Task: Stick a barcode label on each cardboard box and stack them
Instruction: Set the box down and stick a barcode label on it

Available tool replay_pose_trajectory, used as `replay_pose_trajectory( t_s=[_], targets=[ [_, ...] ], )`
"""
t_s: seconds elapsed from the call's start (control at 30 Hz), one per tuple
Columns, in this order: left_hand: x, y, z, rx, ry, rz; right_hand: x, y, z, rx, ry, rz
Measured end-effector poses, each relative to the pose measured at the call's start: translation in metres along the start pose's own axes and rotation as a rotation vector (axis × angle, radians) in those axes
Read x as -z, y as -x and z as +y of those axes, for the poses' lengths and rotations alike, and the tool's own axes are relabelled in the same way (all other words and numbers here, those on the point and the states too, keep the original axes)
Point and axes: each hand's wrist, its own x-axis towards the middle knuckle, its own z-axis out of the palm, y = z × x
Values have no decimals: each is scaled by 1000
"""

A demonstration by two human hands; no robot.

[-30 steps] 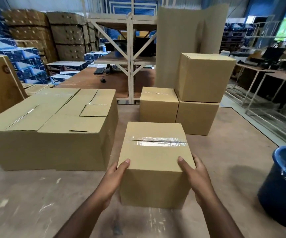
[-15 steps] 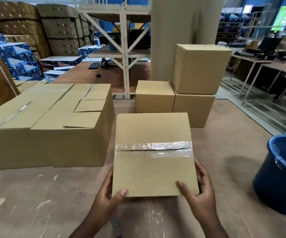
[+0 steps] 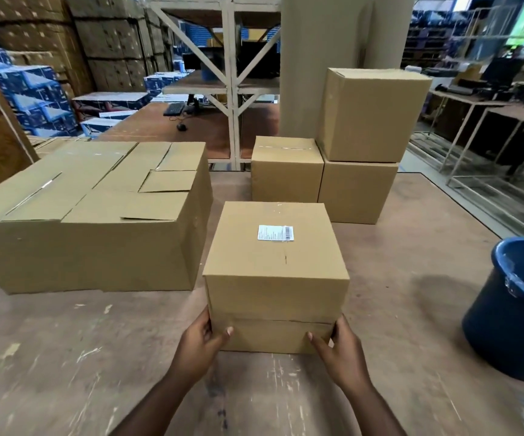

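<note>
Both hands, left hand (image 3: 198,339) and right hand (image 3: 340,350), fingers curled on near bottom corners of box (image 3: 274,278), mid-counter near front edge. Label (image 3: 275,232) already on top face. Next: lift, carry to stack (image 3: 361,146) at back.

We see a cardboard box (image 3: 274,272) on the brown bench (image 3: 65,357), with a white barcode label (image 3: 275,232) stuck on its top face. The left hand (image 3: 199,344) grips its lower left corner and the right hand (image 3: 340,347) its lower right corner, thumbs on the near face. To the left sit two large cartons (image 3: 90,221) side by side. Behind stand three more boxes: a small one (image 3: 285,169) just beside a stack of two (image 3: 364,146). A blue bucket (image 3: 515,309) stands at the right, well apart from the held box.
</note>
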Motion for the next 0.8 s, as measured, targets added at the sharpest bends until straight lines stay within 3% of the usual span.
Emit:
replay_pose_trajectory(
  t_s=[0.17,0.47,0.8],
  targets=[
    [4,0,3,16,-25,-15,2,-3,-3,-21,-11,-19],
    [7,-10,17,-2,7,45,3,14,-48,-46,-366,-85],
    [7,-10,8,-12,13,30,28,-9,-67,-45,-497,89]
  ],
)
